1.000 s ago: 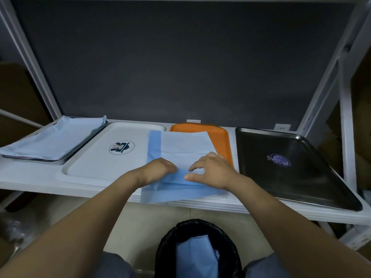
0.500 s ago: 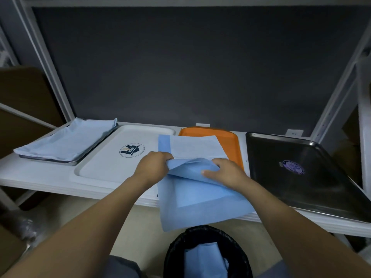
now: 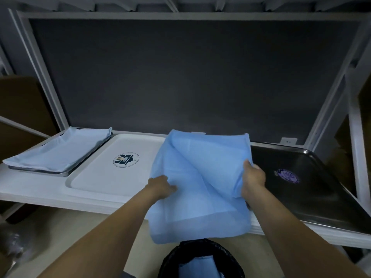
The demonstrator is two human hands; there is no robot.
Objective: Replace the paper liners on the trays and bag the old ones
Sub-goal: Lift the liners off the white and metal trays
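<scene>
Behind the blue liner (image 3: pixel 200 177): hides the right end of the white tray (image 3: pixel 104 177), the left edge of the dark tray (image 3: pixel 311 197), and whatever lies on the shelf (image 3: pixel 40 189) between them. Left of the liner, cannot read the round emblem (image 3: pixel 126 159) on the white tray: too small. Right of it, cannot read the purple emblem (image 3: pixel 288 175): blurred. At its side edges, cannot see the curled fingertips of the left hand (image 3: pixel 160 186) or right hand (image 3: pixel 253 174), tucked into the folds. Below it, cut off by the bottom edge: black-lined bin (image 3: pixel 174 259) and blue paper (image 3: pixel 200 266) inside.
</scene>
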